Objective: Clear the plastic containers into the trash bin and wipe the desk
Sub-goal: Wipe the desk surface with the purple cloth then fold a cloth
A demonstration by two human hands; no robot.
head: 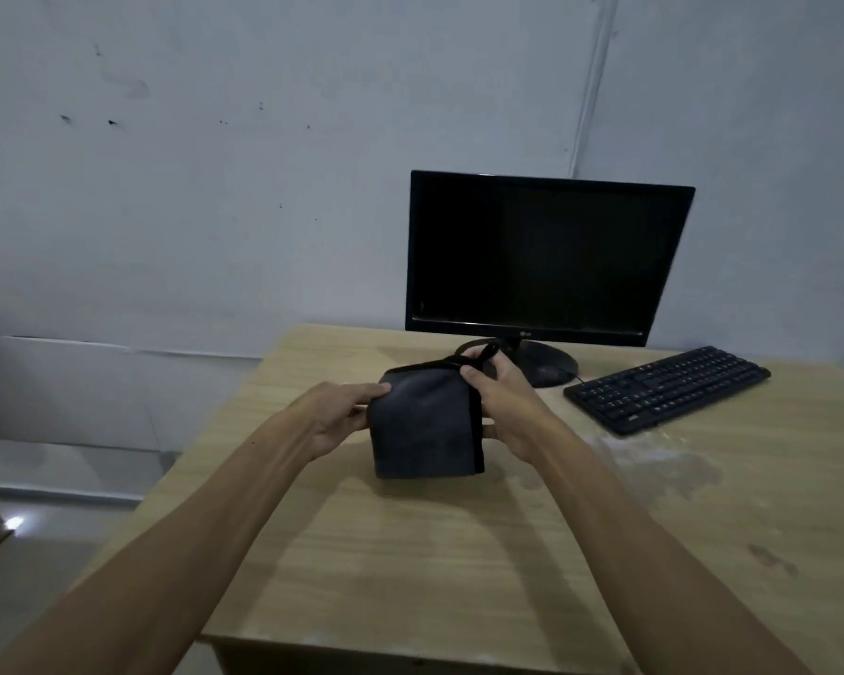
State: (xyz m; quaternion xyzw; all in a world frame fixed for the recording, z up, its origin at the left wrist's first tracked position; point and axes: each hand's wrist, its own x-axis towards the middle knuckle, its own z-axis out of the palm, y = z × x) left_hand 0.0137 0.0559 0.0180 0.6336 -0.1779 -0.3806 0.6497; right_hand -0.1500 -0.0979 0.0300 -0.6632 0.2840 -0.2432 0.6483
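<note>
Above the middle of the desk point(410, 552), a folded grey cloth point(422, 426) hangs between two hands: the left hand point(342, 416) pinches its left edge, the right hand point(503, 406) grips its black-trimmed right edge.

**Little legible text**

We find a small pale logo on the lower bezel of the monitor point(546, 258), right of centre in the frame, too blurred to read. The keyboard point(666, 389) at the right carries pale key markings we cannot make out.
</note>
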